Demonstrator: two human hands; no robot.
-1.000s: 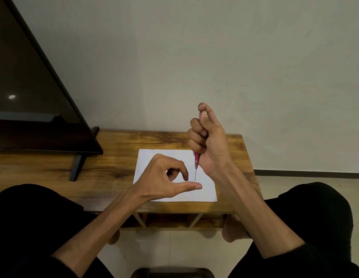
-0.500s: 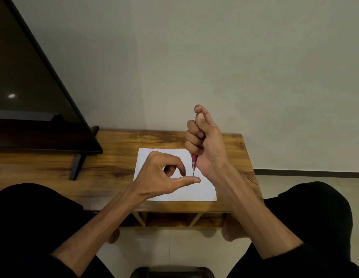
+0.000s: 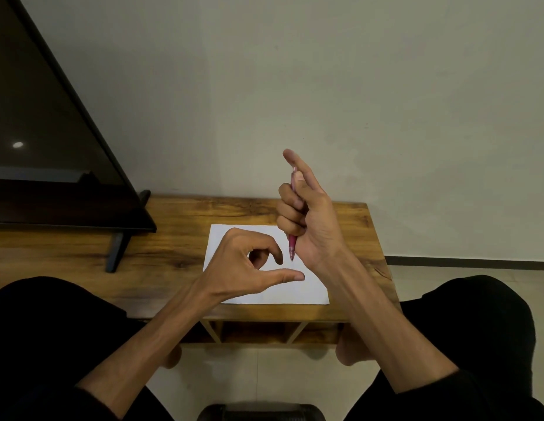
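Note:
My right hand [image 3: 313, 220] grips a pink pen-like tool [image 3: 292, 246] upright in its curled fingers, tip pointing down over a white sheet of paper [image 3: 295, 291]. Its thumb sticks up straight, off the tool's top end. Just left of and below the tip is my left hand [image 3: 237, 268], with its fingers curled, the index hooked and the thumb stretched out to the right under the tip. A gap separates thumb and tip, and I see nothing held in this hand.
The paper lies on a low wooden table [image 3: 173, 238] against a plain wall. A dark television [image 3: 46, 147] on a black foot [image 3: 115, 250] stands on the table's left part. My knees in black flank the table's front edge.
A thin rod that stuck out below the tool's tip has shortened and no longer shows. My right thumb has lifted off the tool's top. My left thumb sits slightly lower.

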